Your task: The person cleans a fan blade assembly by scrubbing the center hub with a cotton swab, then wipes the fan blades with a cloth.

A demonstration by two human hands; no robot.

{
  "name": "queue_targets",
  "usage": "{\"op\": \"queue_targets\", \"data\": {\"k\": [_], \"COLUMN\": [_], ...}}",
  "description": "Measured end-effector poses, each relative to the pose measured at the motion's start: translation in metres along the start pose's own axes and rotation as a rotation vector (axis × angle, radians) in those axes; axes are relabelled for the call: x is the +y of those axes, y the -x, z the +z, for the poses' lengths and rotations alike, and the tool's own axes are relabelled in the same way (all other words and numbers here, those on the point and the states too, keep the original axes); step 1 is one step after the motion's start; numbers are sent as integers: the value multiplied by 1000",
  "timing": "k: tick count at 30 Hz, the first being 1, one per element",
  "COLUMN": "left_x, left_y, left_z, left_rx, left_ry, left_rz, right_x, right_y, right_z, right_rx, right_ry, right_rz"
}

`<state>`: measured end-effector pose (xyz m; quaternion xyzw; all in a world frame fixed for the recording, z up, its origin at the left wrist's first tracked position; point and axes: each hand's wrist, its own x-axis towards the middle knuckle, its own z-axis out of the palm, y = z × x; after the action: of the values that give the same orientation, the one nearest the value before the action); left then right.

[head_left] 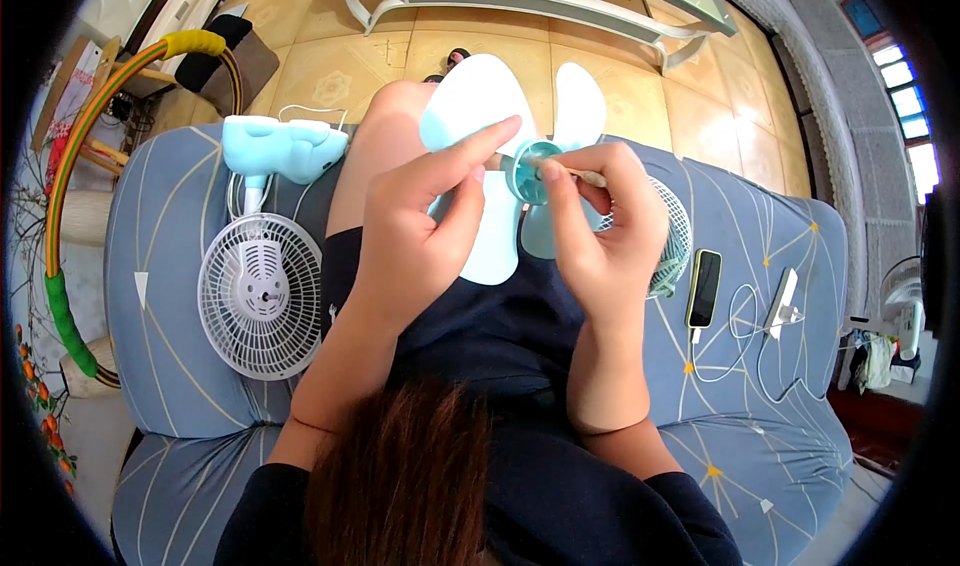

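Observation:
A light blue fan blade wheel (478, 96) is held up over my lap, its round hollow hub (527, 188) facing up. My left hand (425, 211) grips one blade, with the index finger stretched along it and the thumb bent near the hub. In my right hand (608, 216) a thin cotton swab (592, 178) is pinched between thumb and fingers; its far end reaches into the hub. Partly hidden behind my right hand, a pale green fan grille (675, 236) lies on the sofa.
On the blue sofa (160, 296), a light blue fan base (285, 149) and a white fan body with rear grille (262, 296) lie to the left. A phone (705, 288) on a cable and a white power strip (783, 301) lie right. A glass-topped table (540, 1) stands ahead.

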<state>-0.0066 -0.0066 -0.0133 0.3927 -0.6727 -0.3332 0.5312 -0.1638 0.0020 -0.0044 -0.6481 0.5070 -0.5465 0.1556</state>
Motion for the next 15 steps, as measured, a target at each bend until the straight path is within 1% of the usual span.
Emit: {"op": "queue_targets", "data": {"k": [4,7,8,10,13,15], "left_x": [-2,1,2,0,-3,-3], "left_y": [-1,0,0,0,0,0], "left_z": [1,-3,-4,-3,2,2], "left_rx": [19,-11,-27,-17,16,19], "left_ry": [-35,-37,-35,-24,-23,-34], "left_rz": [51,0,-29,3,62,59], "right_x": [-5,-4,-3,0,1,-1], "right_y": [2,2,3,2,2,2], "right_z": [-2,-1,-1,-4,2,2], "right_rx": [-79,-24,-8,24,10,-34], "right_ry": [15,-215,-186,-128,-71,-44], "right_rz": [36,140,131,113,36,34]}}
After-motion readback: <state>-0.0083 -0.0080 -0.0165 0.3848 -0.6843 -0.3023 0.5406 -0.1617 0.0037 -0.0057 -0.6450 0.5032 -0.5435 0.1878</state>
